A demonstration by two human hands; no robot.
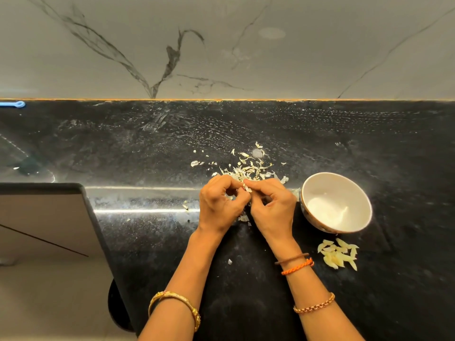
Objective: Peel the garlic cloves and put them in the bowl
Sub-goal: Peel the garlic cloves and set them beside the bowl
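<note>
Midway: both hands, left [220, 201] and right [270, 205], pinching one clove [247, 187] over the skins [248, 168], a few peeled in the bowl [317, 183], a pile [338, 253] left on the surface [147, 148].

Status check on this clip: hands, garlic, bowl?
Left hand and right hand both pinching one garlic clove, mid-peel. Bowl beside right hand. Cloves piled nearby. Nothing blocking.

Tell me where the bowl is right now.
In the head view the white bowl stands on the black counter just right of the right hand, with a pile of garlic cloves on the counter on its near side.
</note>
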